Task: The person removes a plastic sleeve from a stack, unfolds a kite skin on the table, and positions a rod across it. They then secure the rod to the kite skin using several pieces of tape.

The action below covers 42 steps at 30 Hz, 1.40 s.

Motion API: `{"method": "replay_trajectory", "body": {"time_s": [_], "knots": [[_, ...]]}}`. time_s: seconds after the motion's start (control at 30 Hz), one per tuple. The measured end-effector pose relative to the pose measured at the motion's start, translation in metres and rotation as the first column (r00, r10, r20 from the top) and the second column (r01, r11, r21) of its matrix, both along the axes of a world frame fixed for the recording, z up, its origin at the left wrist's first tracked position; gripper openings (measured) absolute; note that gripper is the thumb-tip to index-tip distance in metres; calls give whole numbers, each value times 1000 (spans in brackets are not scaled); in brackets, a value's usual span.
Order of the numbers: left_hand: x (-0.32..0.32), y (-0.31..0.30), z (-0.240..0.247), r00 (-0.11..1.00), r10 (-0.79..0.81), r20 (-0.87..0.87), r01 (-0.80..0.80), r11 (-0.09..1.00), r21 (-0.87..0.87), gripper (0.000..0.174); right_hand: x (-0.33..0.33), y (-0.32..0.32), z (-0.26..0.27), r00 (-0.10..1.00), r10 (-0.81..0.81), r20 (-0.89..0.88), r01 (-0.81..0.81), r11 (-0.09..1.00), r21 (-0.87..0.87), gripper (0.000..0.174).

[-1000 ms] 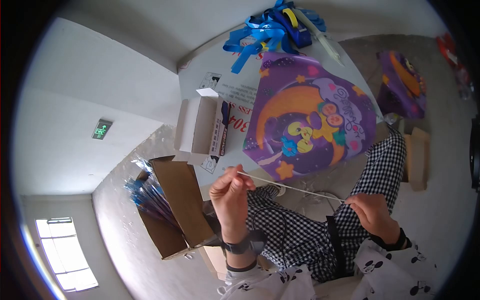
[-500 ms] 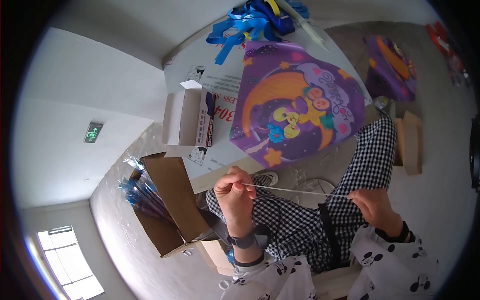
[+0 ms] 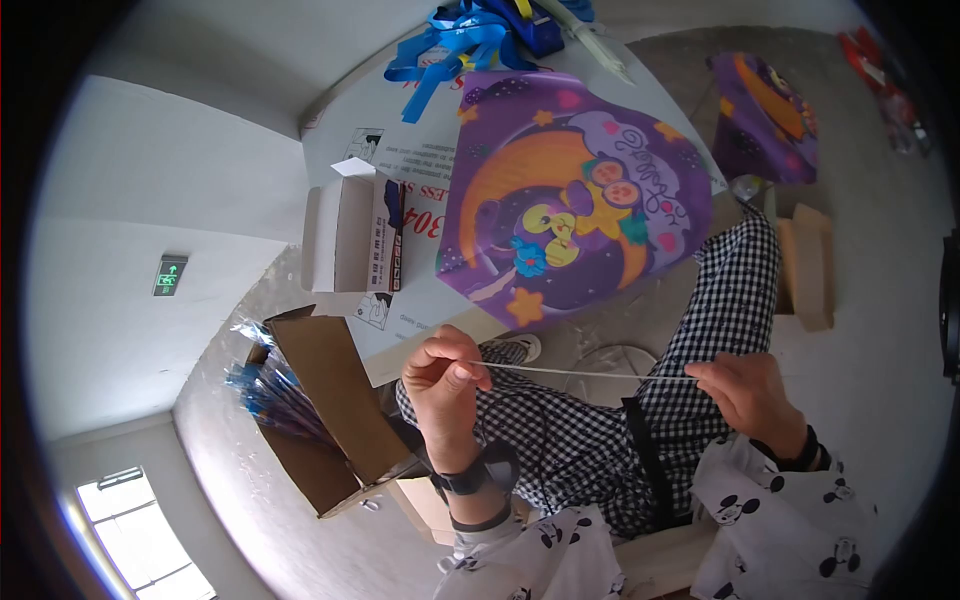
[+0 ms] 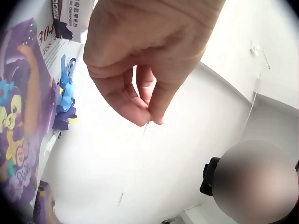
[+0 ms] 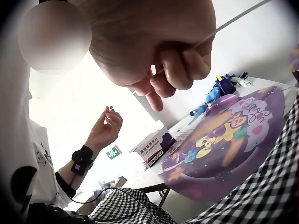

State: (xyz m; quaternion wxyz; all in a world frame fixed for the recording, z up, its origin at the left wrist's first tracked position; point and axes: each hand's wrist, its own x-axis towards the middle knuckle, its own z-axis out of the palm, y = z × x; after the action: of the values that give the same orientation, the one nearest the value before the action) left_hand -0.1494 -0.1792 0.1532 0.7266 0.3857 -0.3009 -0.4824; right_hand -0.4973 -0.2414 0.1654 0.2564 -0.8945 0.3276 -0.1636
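In the head view a thin white strand (image 3: 580,374) runs nearly straight between my two hands, above the lap. My left hand (image 3: 440,390) pinches one end between thumb and fingertips; the left wrist view shows a short bit of it below the pinch. At the other end my right hand (image 3: 745,395) grips it with curled fingers. In the right wrist view the strand (image 5: 240,17) leaves that fist toward the upper right. Beyond the hands lies a purple printed sheet (image 3: 480,230) with a moon, stars and a cartoon bear, flat on the table (image 3: 345,225).
A tape dispenser box (image 3: 340,235) stands open on the table, with blue ribbons (image 3: 455,45) at the back. At the left, a cardboard box (image 3: 330,390) holds plastic-wrapped items (image 3: 275,395). Another purple printed piece (image 3: 765,120) and a small carton (image 3: 805,265) are at the right.
The strand has gone from sloping down to the right to nearly level, with both hands still holding it. The head view has shifted, so the table and boxes appear farther left.
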Motion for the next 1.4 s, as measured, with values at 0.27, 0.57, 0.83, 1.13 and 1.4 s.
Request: {"method": "replay_trajectory", "body": {"time_s": [0.27, 0.57, 0.83, 1.13, 1.4], "knots": [[-39, -4, -19, 972, 46, -230, -8, 986, 164, 13, 28, -19, -3, 995, -34, 98, 24, 995, 101, 12], [-88, -54, -71, 997, -15, -73, 42, 921, 387, 24, 126, -87, -48, 963, 53, 264, -39, 998, -58, 12], [-5, -63, -140, 190, -3, 982, -519, 848, 104, 28, 150, -191, -134, 983, 111, 149, -84, 981, -174, 3], [20, -66, -174, 117, 80, 990, -549, 836, -3, 23, 180, -192, -166, 976, 136, 172, -115, 985, -130, 5], [24, -70, -174, -22, -26, 999, -494, 870, 12, 47, 185, -192, -169, 974, 145, 175, -115, 978, -173, 8]]}}
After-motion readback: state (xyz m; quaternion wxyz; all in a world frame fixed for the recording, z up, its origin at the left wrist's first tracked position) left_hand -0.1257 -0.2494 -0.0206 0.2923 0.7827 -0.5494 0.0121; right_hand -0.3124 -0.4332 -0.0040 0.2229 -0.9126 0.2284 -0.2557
